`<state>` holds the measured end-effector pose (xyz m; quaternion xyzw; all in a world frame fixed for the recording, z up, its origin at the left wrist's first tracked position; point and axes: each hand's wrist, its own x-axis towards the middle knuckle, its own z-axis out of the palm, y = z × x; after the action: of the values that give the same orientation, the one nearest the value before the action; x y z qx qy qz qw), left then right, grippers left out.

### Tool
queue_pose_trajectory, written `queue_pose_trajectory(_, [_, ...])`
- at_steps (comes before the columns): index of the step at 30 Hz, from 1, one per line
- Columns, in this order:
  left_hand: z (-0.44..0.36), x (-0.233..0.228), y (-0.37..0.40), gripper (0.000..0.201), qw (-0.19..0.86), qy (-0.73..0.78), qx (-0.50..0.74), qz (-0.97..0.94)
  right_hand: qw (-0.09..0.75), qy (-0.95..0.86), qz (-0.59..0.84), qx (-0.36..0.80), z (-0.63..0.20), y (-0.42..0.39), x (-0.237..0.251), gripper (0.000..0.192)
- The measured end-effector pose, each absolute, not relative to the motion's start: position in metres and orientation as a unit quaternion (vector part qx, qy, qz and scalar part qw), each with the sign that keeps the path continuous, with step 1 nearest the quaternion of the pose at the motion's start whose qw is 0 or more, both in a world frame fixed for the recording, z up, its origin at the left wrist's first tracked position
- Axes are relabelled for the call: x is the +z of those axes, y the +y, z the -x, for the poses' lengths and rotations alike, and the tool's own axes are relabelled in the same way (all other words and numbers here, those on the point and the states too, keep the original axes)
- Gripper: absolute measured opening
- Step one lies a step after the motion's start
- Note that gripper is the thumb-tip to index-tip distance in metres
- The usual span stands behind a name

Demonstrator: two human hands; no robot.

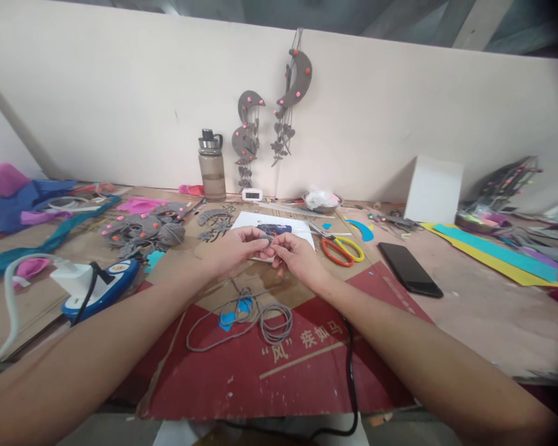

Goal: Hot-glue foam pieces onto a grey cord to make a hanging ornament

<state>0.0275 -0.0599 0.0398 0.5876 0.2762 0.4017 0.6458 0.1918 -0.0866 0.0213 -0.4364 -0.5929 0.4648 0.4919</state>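
My left hand (pixel 239 251) and my right hand (pixel 300 257) meet over the middle of the worktable. Between the fingertips of both is a small grey felt piece (pixel 266 239); its shape is mostly covered by the fingers. Just behind them, a blue tool (pixel 281 228), partly hidden, lies on a white sheet (pixel 246 218). Nearer to me, loops of grey cord (pixel 276 323) rest on a red cardboard sheet (pixel 316 371) beside blue scraps (pixel 227 319). Scissors (pixel 337 251) with orange and yellow handles lie right of my right hand.
On the left are grey felt pieces with pompoms (pixel 144 229) and a blue power strip (pixel 130 275). A bottle (pixel 212 167) stands at the back, near hanging moon ornaments (pixel 302 77). A phone (pixel 409 269) lies right; a black cord (pixel 352 371) crosses the cardboard.
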Motion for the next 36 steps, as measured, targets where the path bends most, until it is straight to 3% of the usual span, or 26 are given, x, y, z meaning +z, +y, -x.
queue_pose_trajectory(11, [-0.023, 0.045, -0.059, 0.021, 0.664, 0.289, 0.343, -0.598, 0.508, -0.57, 0.46, 0.454, -0.186, -0.095, 0.019, 0.019])
queue_pose_trajectory(18, [-0.022, 0.049, -0.063, 0.024, 0.664, 0.278, 0.363, -0.591, 0.548, -0.495, 0.429, 0.521, -0.188, -0.097, 0.031, 0.019])
queue_pose_trajectory(25, [-0.028, 0.045, -0.061, 0.025, 0.647, 0.317, 0.407, -0.562, 0.584, -0.508, 0.443, 0.453, -0.194, -0.092, 0.038, 0.008])
queue_pose_trajectory(30, [-0.029, 0.044, -0.06, 0.025, 0.639, 0.293, 0.436, -0.562, 0.54, -0.621, 0.467, 0.324, -0.199, -0.09, 0.038, 0.016])
queue_pose_trajectory(34, [-0.027, 0.04, -0.055, 0.024, 0.637, 0.288, 0.442, -0.562, 0.459, -0.719, 0.522, 0.008, -0.233, -0.084, 0.061, 0.017])
queue_pose_trajectory(36, [-0.024, 0.034, -0.05, 0.025, 0.632, 0.296, 0.44, -0.565, 0.36, -0.717, 0.586, -0.114, -0.257, -0.08, 0.075, 0.022])
